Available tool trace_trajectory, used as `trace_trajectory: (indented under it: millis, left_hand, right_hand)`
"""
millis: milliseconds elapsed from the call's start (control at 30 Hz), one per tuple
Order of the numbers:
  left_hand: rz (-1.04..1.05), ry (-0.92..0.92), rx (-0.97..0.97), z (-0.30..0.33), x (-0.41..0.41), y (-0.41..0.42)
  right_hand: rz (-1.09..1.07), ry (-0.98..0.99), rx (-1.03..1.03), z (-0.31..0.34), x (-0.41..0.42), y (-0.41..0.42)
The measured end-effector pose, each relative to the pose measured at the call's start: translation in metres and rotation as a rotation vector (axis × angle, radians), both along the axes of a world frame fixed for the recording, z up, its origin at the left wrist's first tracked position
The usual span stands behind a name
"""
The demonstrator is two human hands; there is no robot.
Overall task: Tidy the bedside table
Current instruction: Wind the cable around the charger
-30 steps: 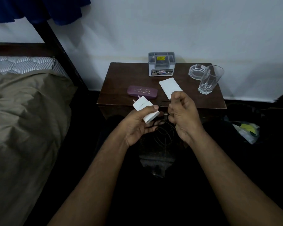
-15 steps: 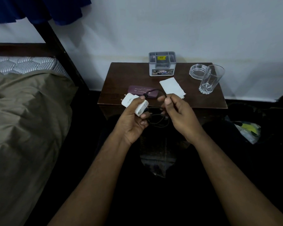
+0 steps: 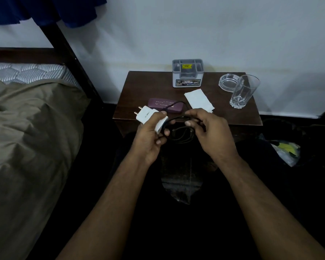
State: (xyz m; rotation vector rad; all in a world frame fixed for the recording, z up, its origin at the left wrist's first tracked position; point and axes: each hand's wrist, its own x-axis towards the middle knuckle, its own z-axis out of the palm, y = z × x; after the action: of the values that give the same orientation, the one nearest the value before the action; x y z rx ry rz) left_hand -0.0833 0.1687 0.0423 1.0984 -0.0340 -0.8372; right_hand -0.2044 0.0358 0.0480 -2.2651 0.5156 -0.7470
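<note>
While the left hand [image 3: 150,136] grips the white charger [image 3: 150,118], right hand [image 3: 212,132] fingers [image 3: 190,123] pinch its black cable [image 3: 178,128].

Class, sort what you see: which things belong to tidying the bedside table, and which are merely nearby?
Part of the job:
white charger in left hand
black cable in right hand
purple case
white paper
glass
ashtray
grey organiser

Just nearby:
bed
plastic bag

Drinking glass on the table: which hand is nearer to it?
Right. The right hand sits below and left of the drinking glass, pinching the black cable. The left hand, holding the white charger, is farther left.
</note>
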Motion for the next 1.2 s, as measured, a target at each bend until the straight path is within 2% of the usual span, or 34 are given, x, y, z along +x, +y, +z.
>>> trace_trajectory:
  millis: [133, 267, 400, 533, 633, 800, 867, 1000, 1100, 1200]
  left_hand:
    - [-0.232, 0.149, -0.017, 0.005, 0.003, 0.005]
    - [-0.333, 0.223, 0.007, 0.007, 0.004, 0.007]
    - [-0.444, 0.218, 0.082, 0.007, 0.003, 0.011]
    - [-0.596, 0.190, 0.152, 0.006, 0.002, 0.012]
    - [-0.721, 0.124, 0.207, 0.006, 0.000, 0.012]
    - [-0.881, 0.075, 0.167, 0.009, -0.003, 0.014]
    - [-0.952, 0.070, 0.178, 0.010, -0.005, 0.015]
    - [-1.077, 0.162, 0.126, 0.010, -0.014, 0.011]
    - [-0.988, 0.272, 0.133, 0.010, -0.013, 0.007]
    - [-0.856, 0.255, 0.209, 0.006, -0.011, 0.007]
  right_hand:
    - [-0.046, -0.052, -0.208, 0.004, -0.002, 0.004]
    - [-0.065, -0.108, -0.239, 0.008, -0.002, 0.004]
    - [-0.073, -0.130, -0.232, 0.007, -0.003, -0.005]
    - [0.107, -0.181, 0.045, 0.005, -0.010, -0.010]
    - [0.194, -0.127, 0.275, 0.005, -0.011, -0.011]
    - [0.313, -0.179, 0.609, 0.007, -0.012, -0.012]
    - [0.368, -0.143, 0.742, 0.006, -0.014, -0.015]
    - [0.392, -0.067, 0.749, 0.002, -0.013, -0.017]
    - [0.412, -0.093, 0.732, 0.002, -0.013, -0.018]
    - [0.495, 0.008, 0.760, 0.003, -0.015, -0.017]
